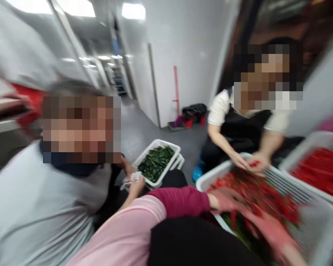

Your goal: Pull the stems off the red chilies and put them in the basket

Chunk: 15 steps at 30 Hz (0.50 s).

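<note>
A large white basket (319,218) at the right holds red peppers (262,188) mixed with green stems. My left hand (227,199), below a dark pink sleeve, rests at the near left part of the pile. My right hand (272,227) reaches in from the lower right, its fingers pointing toward my left hand. Both hands look reddish and are smeared by motion. Their fingertips are among the peppers, and whether they grip any cannot be made out. Green stems (241,231) lie below and between my hands.
Across the basket a person (244,125) holds red pieces over it. Another person (52,207) sits at the left beside a white basket of green peppers (157,162). A basket of red peppers (322,171) stands far right. A red-handled dustpan (176,125) is near the wall.
</note>
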Each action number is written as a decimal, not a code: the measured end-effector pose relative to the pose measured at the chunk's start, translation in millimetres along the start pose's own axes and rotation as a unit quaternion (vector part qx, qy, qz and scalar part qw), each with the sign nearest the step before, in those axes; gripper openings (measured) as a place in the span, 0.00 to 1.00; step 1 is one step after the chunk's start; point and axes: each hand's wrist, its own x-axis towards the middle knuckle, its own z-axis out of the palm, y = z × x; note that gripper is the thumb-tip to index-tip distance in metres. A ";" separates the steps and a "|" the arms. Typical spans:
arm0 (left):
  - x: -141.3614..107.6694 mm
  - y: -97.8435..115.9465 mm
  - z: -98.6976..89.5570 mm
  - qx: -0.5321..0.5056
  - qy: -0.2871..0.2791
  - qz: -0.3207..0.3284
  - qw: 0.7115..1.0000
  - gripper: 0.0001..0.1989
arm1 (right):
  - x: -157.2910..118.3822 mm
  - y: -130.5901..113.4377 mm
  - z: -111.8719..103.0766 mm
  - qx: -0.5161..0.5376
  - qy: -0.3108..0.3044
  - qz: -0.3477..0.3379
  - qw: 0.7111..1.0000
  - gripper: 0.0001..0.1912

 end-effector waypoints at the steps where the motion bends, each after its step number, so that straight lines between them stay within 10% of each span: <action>1: 1.1 2.0 -1.3 -0.004 0.010 -0.002 1.000 0.15 | -7.5 4.5 -16.5 -0.014 0.012 0.019 1.000 0.16; 5: 24.9 -1.9 -1.7 -0.038 -0.003 -0.030 0.999 0.14 | -14.3 10.8 -46.8 -0.012 -0.010 0.065 0.998 0.15; 15: 24.9 -3.7 -12.7 -0.158 -0.095 -0.035 0.982 0.08 | -12.9 16.8 -41.8 0.101 -0.075 0.007 0.992 0.13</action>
